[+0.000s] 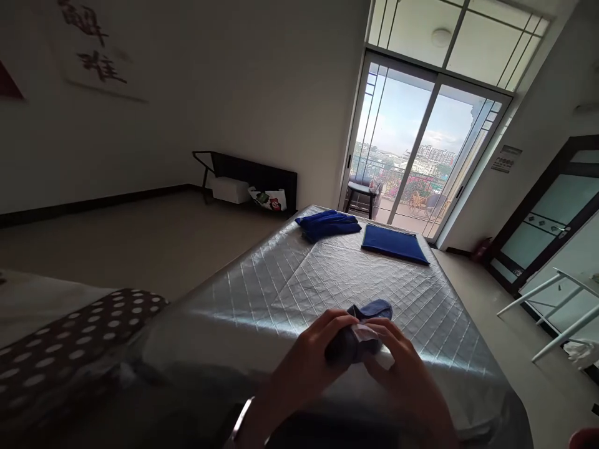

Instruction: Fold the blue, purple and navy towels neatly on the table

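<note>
In front of me, over the near part of the bed cover, both hands are closed on a bundled dark blue-grey sock (344, 348). My left hand (318, 349) wraps its left side, fingertips along the top. My right hand (395, 355) grips the other side, with thumb and fingers bent around a paler part. A rounded blue-grey end, like a sock toe (378, 308), sticks out beyond my fingers; I cannot tell whether it is part of the same sock. My palms hide much of the bundle.
A silver quilted cover (281, 280) lies under my hands. At its far end are a crumpled blue cloth (327, 224) and a flat folded blue cloth (395, 243). Polka-dot fabric (93, 330) is at left, a white-legged stand (556, 312) at right, a glass door (397, 143) behind.
</note>
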`<state>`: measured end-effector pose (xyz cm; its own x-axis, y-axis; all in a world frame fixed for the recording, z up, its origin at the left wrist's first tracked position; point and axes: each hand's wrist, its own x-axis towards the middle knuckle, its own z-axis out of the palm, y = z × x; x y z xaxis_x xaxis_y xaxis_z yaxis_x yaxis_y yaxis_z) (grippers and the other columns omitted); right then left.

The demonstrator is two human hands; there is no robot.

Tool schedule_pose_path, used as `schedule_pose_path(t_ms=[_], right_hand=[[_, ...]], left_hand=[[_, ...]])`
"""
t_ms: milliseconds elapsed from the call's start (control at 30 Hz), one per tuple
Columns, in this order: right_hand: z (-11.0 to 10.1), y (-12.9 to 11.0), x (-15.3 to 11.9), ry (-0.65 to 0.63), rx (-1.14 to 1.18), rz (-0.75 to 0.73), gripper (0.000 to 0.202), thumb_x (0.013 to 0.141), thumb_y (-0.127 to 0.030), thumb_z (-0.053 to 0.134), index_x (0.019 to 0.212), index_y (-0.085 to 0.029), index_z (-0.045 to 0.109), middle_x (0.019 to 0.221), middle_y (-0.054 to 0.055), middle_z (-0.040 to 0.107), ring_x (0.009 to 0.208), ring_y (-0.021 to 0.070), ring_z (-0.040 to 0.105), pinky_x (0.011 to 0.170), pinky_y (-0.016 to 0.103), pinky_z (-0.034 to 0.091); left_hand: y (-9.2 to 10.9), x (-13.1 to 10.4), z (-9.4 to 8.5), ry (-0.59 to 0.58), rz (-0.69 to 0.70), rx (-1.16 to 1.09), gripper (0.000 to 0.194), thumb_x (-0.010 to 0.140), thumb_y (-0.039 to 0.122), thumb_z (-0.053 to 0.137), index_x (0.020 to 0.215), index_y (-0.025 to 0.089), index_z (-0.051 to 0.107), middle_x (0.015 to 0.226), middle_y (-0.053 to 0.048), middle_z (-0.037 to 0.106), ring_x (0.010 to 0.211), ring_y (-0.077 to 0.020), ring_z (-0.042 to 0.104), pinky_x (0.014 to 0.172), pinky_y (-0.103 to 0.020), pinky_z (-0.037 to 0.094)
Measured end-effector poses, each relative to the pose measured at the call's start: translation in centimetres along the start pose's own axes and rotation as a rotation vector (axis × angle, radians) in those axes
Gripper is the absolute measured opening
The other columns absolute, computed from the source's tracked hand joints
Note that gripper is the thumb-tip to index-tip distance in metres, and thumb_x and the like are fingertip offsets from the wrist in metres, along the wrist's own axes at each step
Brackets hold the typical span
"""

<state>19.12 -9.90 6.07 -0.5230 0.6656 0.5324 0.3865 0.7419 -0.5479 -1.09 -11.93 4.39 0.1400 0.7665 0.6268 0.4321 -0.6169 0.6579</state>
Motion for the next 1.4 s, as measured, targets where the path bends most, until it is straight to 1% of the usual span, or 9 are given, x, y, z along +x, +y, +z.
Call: schedule_pose_path(t_ms=[200, 333, 433, 600, 700, 900, 1100, 1200, 1400], right_hand=[[-1.3, -0.3, -0.5, 0.087, 0.021, 0.026, 0.026, 0.083, -0.02, 0.071, 0.107, -0.027, 0.065, 0.111, 0.005, 0.066, 0.097, 0.02, 0.067, 0.085, 0.032, 0.057], [-1.9, -0.4, -0.7, 0.106, 0.044, -0.011, 0.022, 0.082, -0.02, 0.072, 0.102, -0.027, 0.066, 0.115, 0.007, 0.065, 0.094, 0.0197, 0.066, 0.081, 0.032, 0.058], [-2.2, -0.6, -0.8, 0.036, 0.079, -0.037, 0.018, 0.085, -0.016, 0.065, 0.098, -0.027, 0.069, 0.139, 0.009, 0.056, 0.09, 0.0177, 0.067, 0.082, 0.035, 0.059], [-1.7, -0.6, -0.9, 0.065, 0.094, -0.015, 0.023, 0.084, -0.008, 0.059, 0.085, -0.026, 0.072, 0.156, 0.004, 0.041, 0.103, 0.0208, 0.068, 0.087, 0.039, 0.058], [-1.3, -0.4, -0.8, 0.101, 0.097, -0.021, 0.021, 0.084, -0.009, 0.06, 0.089, -0.027, 0.07, 0.144, 0.006, 0.054, 0.116, 0.024, 0.064, 0.09, 0.039, 0.057], [-1.0, 0.3, -0.9, 0.139, 0.225, 0.002, 0.031, 0.085, -0.011, 0.061, 0.111, -0.028, 0.057, 0.119, 0.006, 0.064, 0.097, 0.0177, 0.067, 0.077, 0.029, 0.058], [-1.3, 0.7, -1.1, 0.22, 0.129, 0.053, 0.05, 0.078, -0.006, 0.061, 0.121, -0.031, 0.058, 0.102, 0.002, 0.062, 0.078, 0.0147, 0.062, 0.07, 0.027, 0.055], [-1.5, 0.7, -1.0, 0.241, 0.097, 0.076, 0.05, 0.078, -0.008, 0.063, 0.122, -0.032, 0.06, 0.094, -0.001, 0.062, 0.075, 0.0143, 0.06, 0.066, 0.025, 0.053], [-1.9, 0.4, -0.7, 0.33, 0.002, 0.042, 0.038, 0.082, -0.014, 0.064, 0.116, -0.031, 0.065, 0.084, -0.003, 0.061, 0.067, 0.0129, 0.058, 0.06, 0.023, 0.051]], left_hand=[[-0.4, 0.1, 1.3, 0.138, 0.071, -0.05, 0.064, 0.076, 0.018, 0.076, 0.134, 0.034, 0.053, 0.138, -0.01, 0.055, 0.129, -0.0286, 0.055, 0.101, -0.04, 0.054], [-0.9, -0.1, 2.4, 0.261, 0.002, -0.175, 0.062, 0.071, 0.028, 0.083, 0.126, 0.031, 0.054, 0.13, -0.009, 0.061, 0.122, -0.0283, 0.06, 0.097, -0.042, 0.056], [-0.6, -0.6, 3.5, 0.245, -0.126, -0.247, 0.052, 0.072, 0.027, 0.08, 0.119, 0.029, 0.057, 0.118, -0.007, 0.068, 0.108, -0.0262, 0.068, 0.087, -0.04, 0.06], [0.1, -1.3, 4.9, 0.177, -0.118, -0.367, 0.041, 0.079, 0.022, 0.073, 0.115, 0.029, 0.055, 0.118, -0.007, 0.069, 0.106, -0.0247, 0.07, 0.085, -0.037, 0.061], [0.2, -1.4, 5.1, 0.174, -0.115, -0.352, 0.043, 0.08, 0.019, 0.071, 0.117, 0.03, 0.051, 0.119, -0.008, 0.067, 0.108, -0.023, 0.069, 0.085, -0.036, 0.061], [0.6, -0.9, 5.5, 0.261, -0.004, -0.415, 0.047, 0.081, 0.022, 0.072, 0.113, 0.032, 0.039, 0.127, -0.008, 0.057, 0.112, -0.0232, 0.067, 0.086, -0.039, 0.061], [0.0, -0.1, 5.9, 0.536, -0.09, -0.376, 0.043, 0.075, 0.029, 0.079, 0.097, 0.029, 0.042, 0.112, -0.002, 0.056, 0.109, -0.0206, 0.065, 0.088, -0.036, 0.059], [-0.2, -0.5, 6.0, 0.407, -0.134, -0.349, 0.027, 0.082, 0.026, 0.069, 0.1, 0.028, 0.048, 0.108, -0.004, 0.061, 0.102, -0.0191, 0.066, 0.084, -0.033, 0.059], [0.7, -0.6, 5.8, 0.267, -0.041, -0.261, 0.039, 0.078, 0.015, 0.067, 0.114, 0.028, 0.057, 0.117, -0.006, 0.065, 0.105, -0.0201, 0.066, 0.081, -0.03, 0.059]])
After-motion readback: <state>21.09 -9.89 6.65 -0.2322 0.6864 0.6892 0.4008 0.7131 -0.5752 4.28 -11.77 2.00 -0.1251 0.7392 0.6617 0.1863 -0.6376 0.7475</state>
